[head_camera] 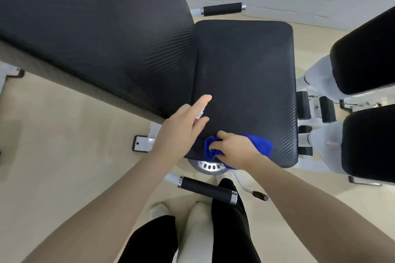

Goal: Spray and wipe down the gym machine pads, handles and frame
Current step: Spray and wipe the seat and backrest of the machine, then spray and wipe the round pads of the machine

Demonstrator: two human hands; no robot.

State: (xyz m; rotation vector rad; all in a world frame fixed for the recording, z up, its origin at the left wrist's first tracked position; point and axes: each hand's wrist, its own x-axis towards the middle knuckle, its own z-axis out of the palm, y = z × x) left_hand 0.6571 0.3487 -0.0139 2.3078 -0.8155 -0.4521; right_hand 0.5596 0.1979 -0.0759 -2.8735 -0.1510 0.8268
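The black seat pad [245,74] of the gym machine lies in front of me, with the big black back pad [96,34] to its left. My right hand [235,148] grips a bunched blue cloth [264,145] and presses it onto the pad's near edge. My left hand [183,128] hovers over the pad's near left corner with its index finger stretched out. A small white piece, seemingly a spray bottle [200,114], peeks out between that finger and the thumb; the rest is hidden by the hand.
A black-grip handle [207,190] juts out just below the seat near my legs, and another handle [222,9] sits beyond the far edge. Two black leg pads [367,53] on a white frame [316,74] stand at the right. Beige floor lies at the left.
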